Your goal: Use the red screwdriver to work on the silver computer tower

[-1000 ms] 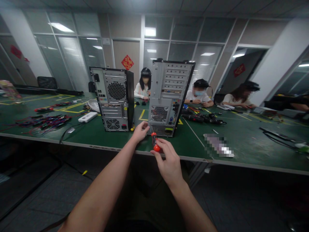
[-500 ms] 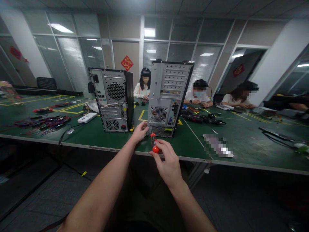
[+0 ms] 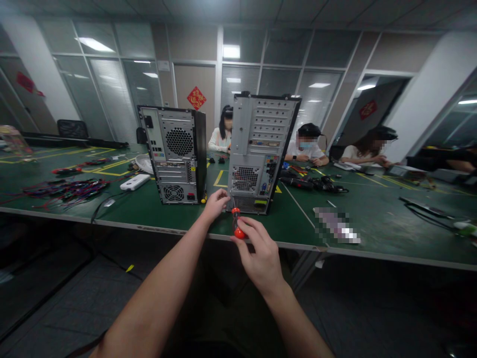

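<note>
A grey computer case (image 3: 244, 119) stands upright with its back panel towards me. My right hand (image 3: 263, 256) grips a screwdriver (image 3: 237, 226) with a red and dark handle between thumb and fingers. Its thin shaft points up at the lower left corner of the case's back; whether the tip sits on a screw is too small to tell. My left hand (image 3: 216, 206) is beside that corner with the fingertips pinched together near the shaft. What they hold, if anything, cannot be made out.
A second computer case (image 3: 173, 159) stands to the left. Beyond it lie a white power strip (image 3: 135, 182) and a heap of thin cables (image 3: 69, 188). On the right are black cables (image 3: 324, 184) and a pixelated phone-like object (image 3: 335, 224). Several people sit across the green table (image 3: 383, 219).
The screwdriver and my right hand have shifted very slightly downward. My left hand stays by the case's corner. The people across the table have moved a little.
</note>
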The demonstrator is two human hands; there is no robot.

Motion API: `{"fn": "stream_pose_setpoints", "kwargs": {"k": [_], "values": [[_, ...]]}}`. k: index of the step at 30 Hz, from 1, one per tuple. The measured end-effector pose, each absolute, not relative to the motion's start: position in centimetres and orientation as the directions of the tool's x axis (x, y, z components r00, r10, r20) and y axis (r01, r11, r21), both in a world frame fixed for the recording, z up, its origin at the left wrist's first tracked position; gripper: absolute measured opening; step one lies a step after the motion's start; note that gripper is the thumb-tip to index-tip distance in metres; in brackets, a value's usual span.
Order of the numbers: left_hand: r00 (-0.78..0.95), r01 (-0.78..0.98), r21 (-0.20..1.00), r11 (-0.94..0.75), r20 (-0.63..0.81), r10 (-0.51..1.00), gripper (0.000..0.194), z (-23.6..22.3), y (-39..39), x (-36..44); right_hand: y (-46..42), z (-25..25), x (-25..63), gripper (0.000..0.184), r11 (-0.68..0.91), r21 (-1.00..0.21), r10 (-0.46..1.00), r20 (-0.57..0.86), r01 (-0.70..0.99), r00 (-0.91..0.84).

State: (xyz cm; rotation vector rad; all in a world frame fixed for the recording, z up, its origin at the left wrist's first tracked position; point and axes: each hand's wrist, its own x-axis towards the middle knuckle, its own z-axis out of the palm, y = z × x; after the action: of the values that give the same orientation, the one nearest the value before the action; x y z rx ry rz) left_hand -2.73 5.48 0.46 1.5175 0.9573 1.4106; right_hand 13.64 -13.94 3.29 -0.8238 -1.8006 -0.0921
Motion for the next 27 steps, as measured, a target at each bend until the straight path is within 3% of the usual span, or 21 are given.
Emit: {"fn": "stream_pose_setpoints", "kwargs": {"k": [6,14,21,27], "values": [[0.061,-0.022,0.938,-0.345,0.346,0.936,0.016,0.91,5.21,-2.59,-14.03,3.54,13.94,0.042,0.751,-0.203,0.459,0.845,0.629,-0.275],[0.021,-0.034,0.948,-0.317,0.318,0.948,0.014,1.18,4.96,-2.42,-13.8,3.06,13.64,0.026,0.702,-0.331,0.49,0.867,0.63,-0.091],[0.025,-0.081,0.961,-0.265,0.267,0.963,0.014,1.36,4.93,-2.29,-14.18,3.26,13.85,0.042,0.74,-0.188,0.478,0.823,0.646,-0.307],[0.01,-0.077,0.96,-0.269,0.27,0.963,0.014,1.19,5.03,-2.3,-14.02,3.08,13.63,0.028,0.7,-0.316,0.507,0.851,0.641,-0.134]]}}
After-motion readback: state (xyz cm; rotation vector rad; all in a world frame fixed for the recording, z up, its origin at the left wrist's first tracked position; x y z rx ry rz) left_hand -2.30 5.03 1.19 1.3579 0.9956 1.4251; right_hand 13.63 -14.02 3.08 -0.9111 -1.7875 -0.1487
